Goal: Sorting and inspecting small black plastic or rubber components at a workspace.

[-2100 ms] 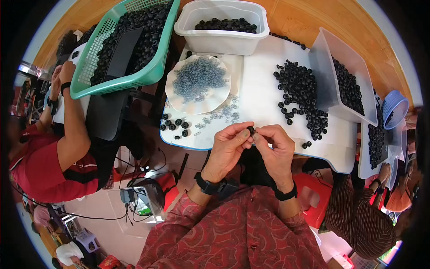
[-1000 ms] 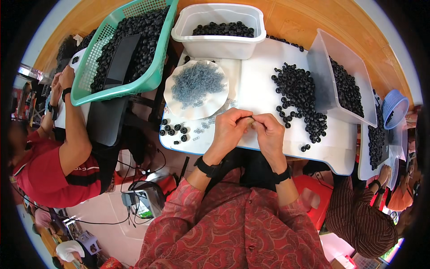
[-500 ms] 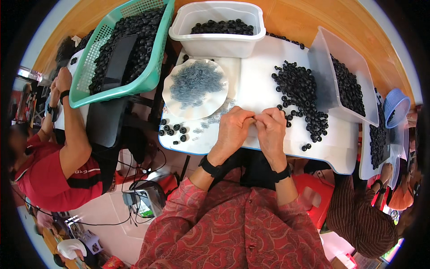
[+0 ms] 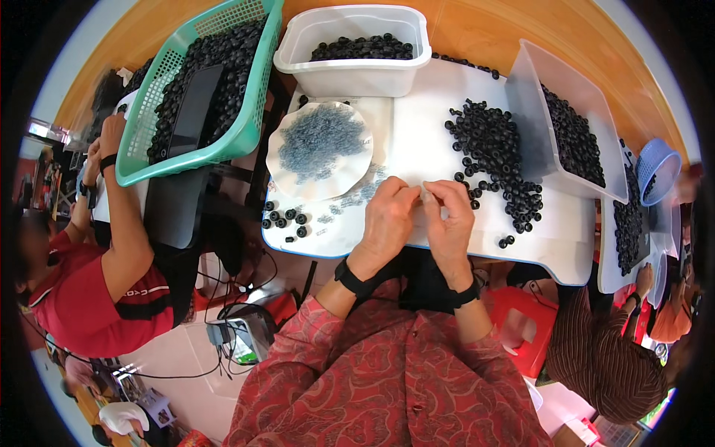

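Observation:
My left hand (image 4: 387, 220) and my right hand (image 4: 450, 223) meet at the near edge of the white table (image 4: 421, 134). Both are closed, thumbs against fingers, fingertips almost touching. A tiny pale thing shows between the right fingertips; what the left fingers pinch is hidden. Left of my hands lies a white wavy-rimmed plate (image 4: 287, 171) heaped with small grey-blue, spring-like pieces (image 4: 320, 141). More of these are strewn beside it. Several black knob-like parts (image 4: 301, 218) sit near the table's left corner. A bigger heap of black round parts (image 4: 488, 138) spreads to the right.
A white tub (image 4: 354, 78) of black parts stands at the back, with a green basket (image 4: 257, 123) left of it holding more parts and a dark phone-like slab (image 4: 195, 112). A clear bin (image 4: 536, 141) is tipped at right. Co-workers sit on both sides.
My hands stay together at about the same place. The right fingers have shifted, and a pale tip now shows between them. The whole view has moved slightly.

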A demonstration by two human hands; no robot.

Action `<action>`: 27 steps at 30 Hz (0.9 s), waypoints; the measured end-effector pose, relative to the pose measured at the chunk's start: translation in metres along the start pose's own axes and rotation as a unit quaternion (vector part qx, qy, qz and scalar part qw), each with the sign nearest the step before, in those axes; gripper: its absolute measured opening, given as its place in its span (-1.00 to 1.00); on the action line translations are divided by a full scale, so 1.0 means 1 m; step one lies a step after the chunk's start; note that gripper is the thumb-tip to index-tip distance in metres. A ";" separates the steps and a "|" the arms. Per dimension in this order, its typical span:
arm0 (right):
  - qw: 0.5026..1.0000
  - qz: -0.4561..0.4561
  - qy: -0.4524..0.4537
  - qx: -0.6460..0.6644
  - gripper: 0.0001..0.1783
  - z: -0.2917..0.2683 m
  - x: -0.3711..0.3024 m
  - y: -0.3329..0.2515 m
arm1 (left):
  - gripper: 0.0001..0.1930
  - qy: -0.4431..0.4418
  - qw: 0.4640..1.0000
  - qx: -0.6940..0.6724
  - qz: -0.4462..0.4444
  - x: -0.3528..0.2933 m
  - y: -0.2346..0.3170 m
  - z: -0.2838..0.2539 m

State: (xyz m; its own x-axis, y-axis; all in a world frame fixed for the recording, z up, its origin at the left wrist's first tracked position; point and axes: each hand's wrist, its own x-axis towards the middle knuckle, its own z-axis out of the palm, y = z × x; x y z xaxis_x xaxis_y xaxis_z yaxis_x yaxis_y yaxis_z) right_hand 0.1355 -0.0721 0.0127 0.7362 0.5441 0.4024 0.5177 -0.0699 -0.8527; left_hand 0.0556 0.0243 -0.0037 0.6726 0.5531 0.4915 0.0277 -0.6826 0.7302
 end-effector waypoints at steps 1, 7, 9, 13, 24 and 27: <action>1.000 -0.021 0.004 -0.006 -0.85 0.003 0.000 -0.006 | -0.85 -0.007 1.000 -0.002 0.000 0.001 0.001 -0.003; 0.993 -0.081 -0.081 0.020 -0.61 0.020 -0.002 -0.015 | -0.84 -0.022 0.998 -0.060 0.004 -0.006 -0.001 -0.003; 0.989 -0.093 -0.109 0.022 -0.59 0.022 -0.001 -0.011 | -0.83 -0.006 0.996 -0.091 -0.007 -0.007 0.000 0.000; 0.984 -0.110 -0.135 0.040 -0.56 0.023 0.005 -0.007 | -0.81 0.015 0.997 -0.071 0.029 -0.005 -0.003 0.000; 0.984 -0.046 -0.157 0.063 -0.53 0.019 0.007 -0.003 | -0.79 -0.023 0.996 0.008 0.082 0.000 -0.004 0.001; 0.984 -0.026 -0.162 0.075 -0.53 0.018 0.010 -0.001 | -0.79 -0.029 0.995 0.021 0.095 0.001 -0.005 0.002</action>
State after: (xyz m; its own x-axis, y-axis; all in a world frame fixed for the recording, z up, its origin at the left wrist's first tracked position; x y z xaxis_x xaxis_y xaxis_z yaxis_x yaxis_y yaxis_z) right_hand 0.1346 -0.0515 0.0113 0.5197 0.7836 0.3403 0.4639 0.0757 -0.8827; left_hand 0.0571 0.0272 -0.0076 0.7097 0.3855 0.5897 -0.0738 -0.7918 0.6064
